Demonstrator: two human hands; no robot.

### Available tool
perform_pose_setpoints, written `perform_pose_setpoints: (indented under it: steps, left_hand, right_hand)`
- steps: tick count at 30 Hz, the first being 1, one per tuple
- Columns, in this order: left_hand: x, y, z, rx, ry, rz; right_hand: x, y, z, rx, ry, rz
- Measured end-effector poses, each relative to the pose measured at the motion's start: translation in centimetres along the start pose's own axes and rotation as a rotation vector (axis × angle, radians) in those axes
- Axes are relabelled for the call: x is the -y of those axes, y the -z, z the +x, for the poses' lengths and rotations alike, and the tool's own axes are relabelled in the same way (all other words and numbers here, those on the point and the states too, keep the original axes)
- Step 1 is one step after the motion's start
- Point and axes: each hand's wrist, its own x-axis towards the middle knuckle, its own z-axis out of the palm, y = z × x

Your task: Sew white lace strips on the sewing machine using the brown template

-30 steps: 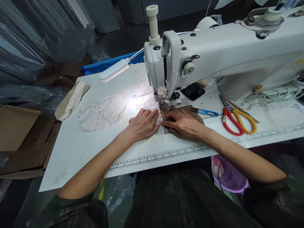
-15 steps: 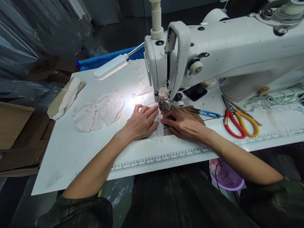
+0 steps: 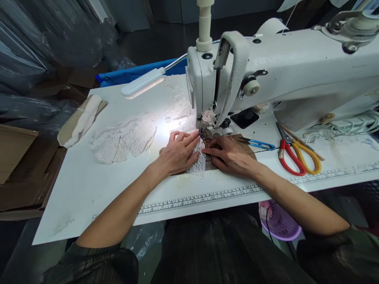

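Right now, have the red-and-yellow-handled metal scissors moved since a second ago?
No. The scissors lie at the same spot against the long, black-marked printed ruler; the whole view shifted instead.

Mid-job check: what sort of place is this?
Probably a garment sewing workshop: a sewing machine stands on a white table with a printed ruler, lacy fabric lies near its needle, and scissors lie alongside.

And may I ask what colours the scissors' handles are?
The scissors have one red handle and one yellow handle, clearest in the head view.
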Motion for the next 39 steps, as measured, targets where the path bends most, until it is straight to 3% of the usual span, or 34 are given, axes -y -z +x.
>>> perform_pose_setpoints:
  steps: [12, 19, 32, 39]
  left_hand:
    - [-0.6, -0.6, -0.2, -0.156, 0.002, 0.065]
    - [-0.7, -0.7, -0.1, -0.274, -0.131, 0.073]
    - [-0.4, -0.7, 0.3, -0.164, 0.008, 0.069]
    - [-0.3, -1.2, 0.9, -0.163, 0.108, 0.070]
  right_hand:
    - [-0.4, -0.5, -0.3, -0.048, 0.026, 0.062]
    - [-0.5, -0.3, -0.2, -0.005, 0.028, 0.028]
    - [0.4, -0.1, 0.5, 0.044, -0.045, -0.094]
    - [0.6, -0.4, 1.3, 0.051, -0.087, -0.193]
